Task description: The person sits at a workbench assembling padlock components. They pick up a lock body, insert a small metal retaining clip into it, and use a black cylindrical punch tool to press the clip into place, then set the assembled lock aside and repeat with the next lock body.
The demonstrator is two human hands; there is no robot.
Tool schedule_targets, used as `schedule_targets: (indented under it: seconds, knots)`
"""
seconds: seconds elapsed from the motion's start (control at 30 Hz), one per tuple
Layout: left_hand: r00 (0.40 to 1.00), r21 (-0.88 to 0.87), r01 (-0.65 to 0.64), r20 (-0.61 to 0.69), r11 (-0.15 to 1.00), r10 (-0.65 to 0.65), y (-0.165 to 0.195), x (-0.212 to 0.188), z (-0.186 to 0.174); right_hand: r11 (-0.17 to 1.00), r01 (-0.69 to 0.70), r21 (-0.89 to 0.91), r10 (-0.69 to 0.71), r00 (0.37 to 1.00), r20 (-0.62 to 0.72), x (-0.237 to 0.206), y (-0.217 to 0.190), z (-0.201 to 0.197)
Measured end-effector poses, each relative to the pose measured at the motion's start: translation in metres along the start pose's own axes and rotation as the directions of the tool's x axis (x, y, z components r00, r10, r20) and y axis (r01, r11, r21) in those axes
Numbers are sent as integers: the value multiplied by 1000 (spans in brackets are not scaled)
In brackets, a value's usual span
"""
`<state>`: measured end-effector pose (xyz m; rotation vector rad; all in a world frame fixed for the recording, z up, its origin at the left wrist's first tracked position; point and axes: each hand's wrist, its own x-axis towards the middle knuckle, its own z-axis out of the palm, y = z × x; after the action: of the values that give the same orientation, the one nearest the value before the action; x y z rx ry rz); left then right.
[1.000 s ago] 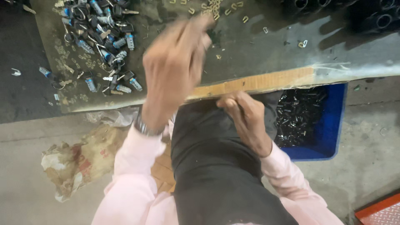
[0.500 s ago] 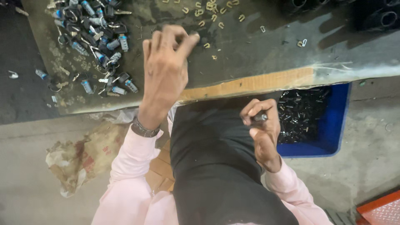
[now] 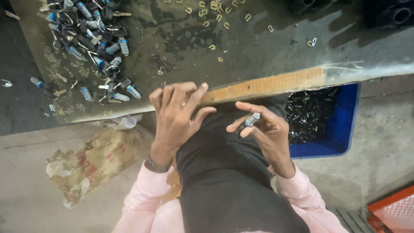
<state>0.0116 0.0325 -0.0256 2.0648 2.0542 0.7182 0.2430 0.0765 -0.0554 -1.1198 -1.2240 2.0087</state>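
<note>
At ten o'clock a heap of small blue-and-silver metal cylinders and black keys (image 3: 92, 41) lies on my stained grey desk (image 3: 258, 56), whose worn wooden front edge (image 3: 267, 84) runs across just past my hands. Bare desk lies open at twelve o'clock. My left hand (image 3: 177, 118) hovers over that edge, fingers spread, grip empty. At three o'clock my right hand (image 3: 267, 131) pinches a small silver cylinder with a blue tip (image 3: 252, 119) between thumb and fingers. Beyond it sits a blue plastic bin of dark parts (image 3: 340, 129).

bare bench middle (image 3: 241, 51) open, parts heap (image 3: 92, 41) blocking far left (brass clips (image 3: 215, 13) beyond)
</note>
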Motion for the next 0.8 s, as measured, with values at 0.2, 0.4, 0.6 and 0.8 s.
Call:
schedule_targets:
  seconds: [0.2, 0.4, 0.6, 0.8]
  knots:
    - [992, -239, 67, -85, 969, -89, 8, -23, 2, 989, 1, 150, 0, 1000, -12, 0, 15, -4]
    - [940, -821, 244, 69, 517, -335, 29, -20, 3, 986, 26, 165, -26, 1000, -7, -2, 11, 2]
    - [869, -936, 340, 276, 91, -410, 35, -18, 16, 978, 150, 145, -153, 988, 8, -7, 12, 3]
    - [919, -954, 261, 199, 145, -341, 29, -19, 18, 953, 42, 299, -45, 999, 4, -7, 18, 6]
